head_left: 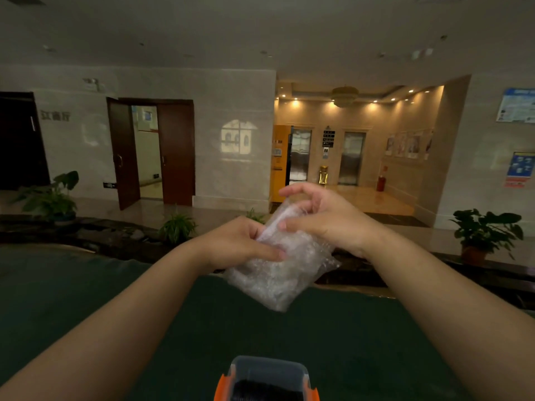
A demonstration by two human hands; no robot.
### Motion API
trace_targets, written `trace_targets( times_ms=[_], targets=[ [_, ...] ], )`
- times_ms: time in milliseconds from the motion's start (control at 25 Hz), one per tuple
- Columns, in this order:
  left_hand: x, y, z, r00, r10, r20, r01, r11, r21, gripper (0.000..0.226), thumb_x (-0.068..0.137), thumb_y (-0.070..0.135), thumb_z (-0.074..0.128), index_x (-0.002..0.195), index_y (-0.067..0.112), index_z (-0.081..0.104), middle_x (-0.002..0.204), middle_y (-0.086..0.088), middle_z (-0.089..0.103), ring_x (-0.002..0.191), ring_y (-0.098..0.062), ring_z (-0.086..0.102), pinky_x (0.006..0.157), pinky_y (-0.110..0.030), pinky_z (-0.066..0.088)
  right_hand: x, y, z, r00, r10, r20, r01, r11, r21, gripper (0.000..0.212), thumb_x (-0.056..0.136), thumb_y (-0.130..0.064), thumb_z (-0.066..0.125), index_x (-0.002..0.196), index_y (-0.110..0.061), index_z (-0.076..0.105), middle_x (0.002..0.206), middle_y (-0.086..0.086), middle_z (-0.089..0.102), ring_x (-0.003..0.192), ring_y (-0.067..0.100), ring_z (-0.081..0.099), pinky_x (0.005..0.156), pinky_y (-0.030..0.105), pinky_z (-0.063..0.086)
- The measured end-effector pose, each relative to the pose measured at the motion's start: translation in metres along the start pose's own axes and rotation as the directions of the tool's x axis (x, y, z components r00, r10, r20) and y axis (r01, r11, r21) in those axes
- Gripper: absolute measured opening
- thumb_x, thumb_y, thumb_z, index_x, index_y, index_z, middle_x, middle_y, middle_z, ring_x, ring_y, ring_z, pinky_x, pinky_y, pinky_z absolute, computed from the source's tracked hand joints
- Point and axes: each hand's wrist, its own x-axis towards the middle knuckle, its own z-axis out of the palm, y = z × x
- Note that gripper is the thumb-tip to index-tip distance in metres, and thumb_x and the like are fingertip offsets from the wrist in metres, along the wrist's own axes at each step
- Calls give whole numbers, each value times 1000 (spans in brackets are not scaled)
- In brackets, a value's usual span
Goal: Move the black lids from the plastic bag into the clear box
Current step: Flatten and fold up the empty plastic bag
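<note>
A clear bubble-wrap plastic bag (280, 273) hangs in the air above a dark green table (86, 299). My left hand (240, 241) grips its upper left side. At the bag's top opening, my right hand (321, 218) pinches the edge with its fingers. I cannot make out any lids through the bag's cloudy film. The clear box (267, 371) with orange clips stands at the bottom edge of the view, below the bag, and a stack of black lids (260, 390) shows inside it.
Beyond the table's far edge lies a dark low ledge with potted plants (178, 227). Farther back are brown doors, a marble wall and a lit lift lobby. Another plant (486, 233) stands at the right.
</note>
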Motion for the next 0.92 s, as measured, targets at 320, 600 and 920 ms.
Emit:
trace_targets(
  times_ms=[320, 600, 920],
  targets=[
    [10, -9, 10, 941, -41, -336, -148, 843, -517, 32, 75, 20, 83, 102, 7, 74, 100, -15, 78, 95, -33, 76, 69, -37, 63, -17, 29, 27, 971, 218, 100, -239, 882, 406, 68, 73, -58, 83, 132, -30, 62, 130, 0, 70, 123, 23, 63, 107, 56, 45],
    [11, -20, -4, 974, 12, -228, -124, 866, -485, 29, 84, 25, 75, 110, 12, 74, 113, -14, 75, 104, -31, 73, 82, -45, 62, -28, 22, 26, 955, 275, -116, -188, 857, 480, 26, 98, -15, 63, 122, -22, 68, 116, 8, 76, 105, 29, 73, 90, 54, 59],
    [41, -19, 42, 991, 129, 21, -96, 830, -549, 39, 102, 22, 42, 125, -6, 56, 124, -28, 66, 112, -40, 66, 91, -51, 57, -106, 35, 6, 929, 317, -192, -89, 693, 715, 41, 98, -28, 44, 114, -6, 75, 129, 26, 65, 119, 41, 64, 91, 47, 57]
  ],
)
